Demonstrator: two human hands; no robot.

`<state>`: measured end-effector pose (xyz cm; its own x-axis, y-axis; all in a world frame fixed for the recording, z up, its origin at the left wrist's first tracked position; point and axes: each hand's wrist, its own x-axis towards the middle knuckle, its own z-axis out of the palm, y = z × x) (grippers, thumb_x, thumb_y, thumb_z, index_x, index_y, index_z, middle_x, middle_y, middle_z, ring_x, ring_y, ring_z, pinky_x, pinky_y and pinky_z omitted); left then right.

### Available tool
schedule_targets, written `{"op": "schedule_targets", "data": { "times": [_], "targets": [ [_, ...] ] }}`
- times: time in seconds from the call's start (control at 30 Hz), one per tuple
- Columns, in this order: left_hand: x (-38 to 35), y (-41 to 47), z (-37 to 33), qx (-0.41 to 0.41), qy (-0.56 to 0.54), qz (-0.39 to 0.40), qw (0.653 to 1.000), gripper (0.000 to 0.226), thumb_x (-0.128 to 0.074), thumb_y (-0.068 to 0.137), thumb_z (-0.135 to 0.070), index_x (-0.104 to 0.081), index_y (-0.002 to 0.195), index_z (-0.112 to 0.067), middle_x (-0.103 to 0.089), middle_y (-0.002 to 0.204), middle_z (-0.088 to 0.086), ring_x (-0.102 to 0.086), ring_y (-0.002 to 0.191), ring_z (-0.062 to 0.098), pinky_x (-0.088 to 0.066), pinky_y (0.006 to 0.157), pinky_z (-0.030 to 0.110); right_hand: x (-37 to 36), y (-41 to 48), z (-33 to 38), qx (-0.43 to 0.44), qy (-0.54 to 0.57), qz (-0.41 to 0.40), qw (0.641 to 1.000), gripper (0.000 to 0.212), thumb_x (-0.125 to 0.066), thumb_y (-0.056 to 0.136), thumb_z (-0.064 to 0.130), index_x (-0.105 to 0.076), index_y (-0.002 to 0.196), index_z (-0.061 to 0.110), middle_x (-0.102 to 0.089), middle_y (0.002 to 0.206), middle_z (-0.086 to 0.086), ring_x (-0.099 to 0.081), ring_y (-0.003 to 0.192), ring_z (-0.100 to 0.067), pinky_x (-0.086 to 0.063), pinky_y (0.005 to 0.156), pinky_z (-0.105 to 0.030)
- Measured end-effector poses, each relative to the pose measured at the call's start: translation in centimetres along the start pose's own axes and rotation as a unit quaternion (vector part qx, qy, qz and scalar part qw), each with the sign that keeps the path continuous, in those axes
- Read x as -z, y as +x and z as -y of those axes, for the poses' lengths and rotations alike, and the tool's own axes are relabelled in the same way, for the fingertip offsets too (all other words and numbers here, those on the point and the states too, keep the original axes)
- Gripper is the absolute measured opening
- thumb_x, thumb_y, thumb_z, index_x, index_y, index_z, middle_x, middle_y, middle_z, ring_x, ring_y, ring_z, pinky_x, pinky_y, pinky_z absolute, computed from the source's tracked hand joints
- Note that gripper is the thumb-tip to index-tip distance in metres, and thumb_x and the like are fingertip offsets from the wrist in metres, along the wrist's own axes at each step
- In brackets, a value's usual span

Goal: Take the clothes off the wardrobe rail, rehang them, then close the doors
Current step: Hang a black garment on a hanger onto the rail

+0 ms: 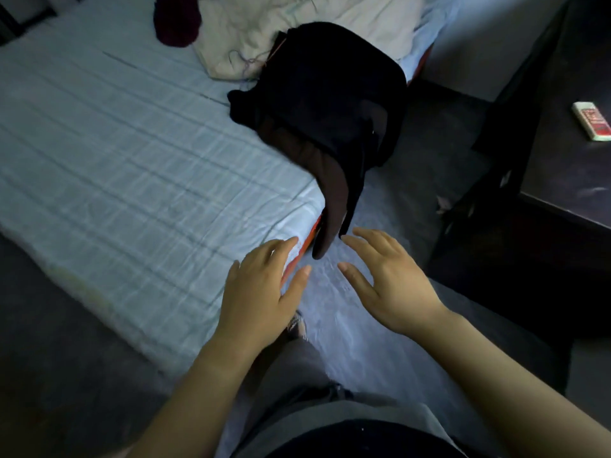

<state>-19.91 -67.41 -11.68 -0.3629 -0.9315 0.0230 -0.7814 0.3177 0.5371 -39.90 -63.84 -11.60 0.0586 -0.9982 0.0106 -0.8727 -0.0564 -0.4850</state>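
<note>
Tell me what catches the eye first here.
A heap of dark clothes lies on the right edge of the bed, one piece trailing down over the side. Just below it the left hand and right hand hover open, fingers spread, holding nothing. A small red and white box sits on the dark table at far right.

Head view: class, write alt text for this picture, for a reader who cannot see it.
The person's left hand and right hand, both open and empty, reach toward a pile of dark clothes draped over the edge of a bed with a pale blue sheet. A cream blanket and a maroon bundle lie at the far end.
</note>
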Motion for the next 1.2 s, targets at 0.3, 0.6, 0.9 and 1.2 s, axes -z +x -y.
{"op": "schedule_targets", "data": {
  "times": [0.3,0.6,0.9,1.2],
  "targets": [
    [4.5,22.1,6.1,0.021,0.016,-0.032,0.999,0.065,-0.025,0.087,-0.058,-0.048,0.133,-0.019,-0.056,0.13,0.002,-0.053,0.115,0.021,-0.043,0.093,0.039,3.0,23.4,-1.0,0.029,-0.006,0.001,1.0,0.065,-0.025,0.089,0.055,-0.051,0.132,0.015,-0.049,0.136,-0.004,-0.041,0.128,-0.021,-0.034,0.107,-0.042],
    [6.1,38.4,10.1,0.067,0.013,-0.04,0.997,0.067,-0.025,0.086,-0.06,-0.045,0.137,-0.021,-0.051,0.136,-0.001,-0.05,0.12,0.017,-0.041,0.095,0.033,5.0,42.3,-6.0,0.079,-0.026,0.044,0.996,0.069,-0.021,0.086,0.059,-0.047,0.135,0.018,-0.045,0.14,-0.003,-0.037,0.132,-0.02,-0.032,0.109,-0.044],
    [-1.2,57.1,13.1,0.255,-0.099,-0.038,0.961,0.043,-0.044,0.095,-0.042,-0.047,0.134,-0.022,-0.056,0.125,-0.002,-0.055,0.109,0.012,-0.042,0.086,0.024,5.0,67.4,-18.1,0.21,-0.069,0.163,0.962,0.044,-0.05,0.094,0.039,-0.052,0.132,0.015,-0.049,0.136,-0.007,-0.042,0.128,-0.022,-0.031,0.107,-0.031],
    [-7.7,70.5,18.9,0.436,-0.091,0.0,0.895,0.042,-0.046,0.095,-0.038,-0.049,0.13,-0.017,-0.057,0.12,0.008,-0.056,0.106,0.022,-0.046,0.088,0.034,-0.9,90.1,-24.9,0.32,-0.124,0.294,0.892,0.046,-0.052,0.093,0.036,-0.05,0.134,0.015,-0.045,0.139,-0.011,-0.038,0.13,-0.027,-0.034,0.104,-0.035]
  ]
}}
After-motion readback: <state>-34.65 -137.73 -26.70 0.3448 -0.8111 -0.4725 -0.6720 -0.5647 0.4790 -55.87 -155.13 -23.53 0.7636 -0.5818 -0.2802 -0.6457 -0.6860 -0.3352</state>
